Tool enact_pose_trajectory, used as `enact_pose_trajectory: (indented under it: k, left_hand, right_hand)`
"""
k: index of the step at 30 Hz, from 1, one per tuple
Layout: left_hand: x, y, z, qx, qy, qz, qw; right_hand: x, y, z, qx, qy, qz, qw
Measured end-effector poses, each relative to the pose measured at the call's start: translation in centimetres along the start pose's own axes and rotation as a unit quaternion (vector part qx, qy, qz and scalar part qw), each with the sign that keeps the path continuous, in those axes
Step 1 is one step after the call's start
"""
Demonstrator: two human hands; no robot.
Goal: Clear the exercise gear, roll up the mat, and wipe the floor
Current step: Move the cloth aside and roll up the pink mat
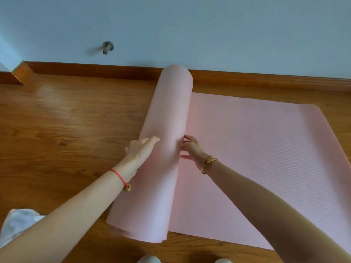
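Note:
A pink exercise mat [256, 149] lies on the wooden floor, its left part wound into a thick roll [167, 114] that runs from near the wall toward me. My left hand [139, 149] rests flat on the roll's left side with straight fingers. My right hand [190, 149] is on the roll's right side, where the roll meets the flat part, fingers curled against the roll and thumb low on the mat. The flat part stretches away to the right.
A wooden skirting board [266, 79] runs along the pale blue wall. A door stopper [107, 47] sticks out of the wall at the left. White cloth [17, 224] shows at the bottom left, and shoe tips [149, 260] at the bottom edge.

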State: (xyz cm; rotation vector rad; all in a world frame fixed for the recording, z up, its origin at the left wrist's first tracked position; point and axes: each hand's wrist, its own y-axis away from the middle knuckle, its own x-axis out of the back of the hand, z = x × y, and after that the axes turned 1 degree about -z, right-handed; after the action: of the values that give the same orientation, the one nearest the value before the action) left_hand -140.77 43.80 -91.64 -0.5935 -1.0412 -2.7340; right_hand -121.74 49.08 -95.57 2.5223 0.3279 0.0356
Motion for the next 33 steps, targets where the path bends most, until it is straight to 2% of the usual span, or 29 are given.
enact_pose_trajectory:
  k: [3, 7, 9, 11, 13, 14, 16, 19, 24, 29, 33]
  left_hand:
    - [-1.7, 4.4, 3.8, -0.022, 0.013, -0.055, 0.998]
    - [-3.2, 5.5, 5.8, -0.048, -0.023, -0.171, 0.984]
    - [-3.3, 5.2, 6.5, -0.082, 0.014, -0.209, 0.974]
    - [-3.4, 4.3, 6.8, -0.118, 0.061, -0.148, 0.980]
    - [-3.6, 3.1, 6.7, -0.137, 0.027, -0.026, 0.990]
    - [-3.7, 2.4, 6.5, -0.130, 0.000, 0.009, 0.992]
    - [-3.7, 1.1, 5.7, -0.071, -0.048, 0.019, 0.996]
    - [-4.3, 0.0, 4.4, 0.027, -0.045, -0.051, 0.997]
    - [-5.7, 0.5, 3.2, 0.072, 0.060, -0.207, 0.974]
    - [-6.1, 0.5, 2.8, 0.053, 0.076, -0.206, 0.974]
    - [-6.2, 1.1, 3.1, 0.035, 0.089, -0.191, 0.977]
  right_hand:
    - [1.3, 0.2, -0.3, 0.027, -0.026, 0.104, 0.994]
    - [3.0, 1.4, -0.1, 0.077, 0.099, 0.148, 0.981]
    - [4.0, 1.9, 0.1, 0.086, 0.172, 0.171, 0.966]
    - [5.2, 2.3, 0.4, 0.066, 0.213, 0.196, 0.955]
    - [6.6, 2.7, 0.7, 0.046, 0.227, 0.215, 0.949]
    - [7.2, 3.1, 0.9, 0.040, 0.234, 0.222, 0.946]
    - [8.4, 3.4, 1.2, 0.028, 0.247, 0.234, 0.940]
    - [9.7, 3.8, 1.4, 0.003, 0.251, 0.238, 0.938]
    - [11.1, 3.8, 0.9, 0.006, 0.249, 0.242, 0.938]
    - [10.2, 4.7, -0.2, 0.031, 0.117, 0.129, 0.984]
    - [8.2, 4.7, -0.2, 0.041, 0.124, 0.127, 0.983]
